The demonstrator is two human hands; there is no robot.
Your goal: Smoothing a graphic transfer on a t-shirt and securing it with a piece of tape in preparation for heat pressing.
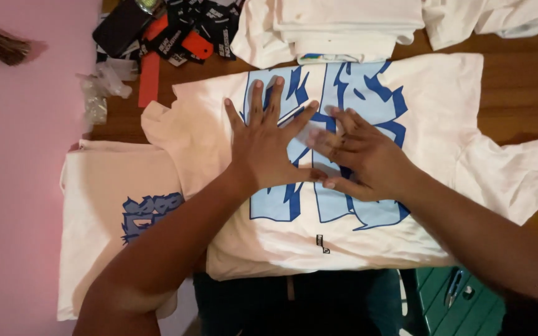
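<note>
White cotton T-shirt [443, 155] with a blue graphic is spread flat on the wooden table [524, 93]. Its centre is pressed by the left hand [263, 146] and right hand [359, 158], fingers splayed apart, clamped on nothing. Folded shirts [337, 28] are stacked at twelve o'clock.

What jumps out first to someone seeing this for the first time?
Two spread hands, the left hand and right hand, press flat on the big blue graphic of a white cotton T-shirt at the centre. A second white printed shirt lies at the left, and folded white shirts are stacked at the top.
</note>
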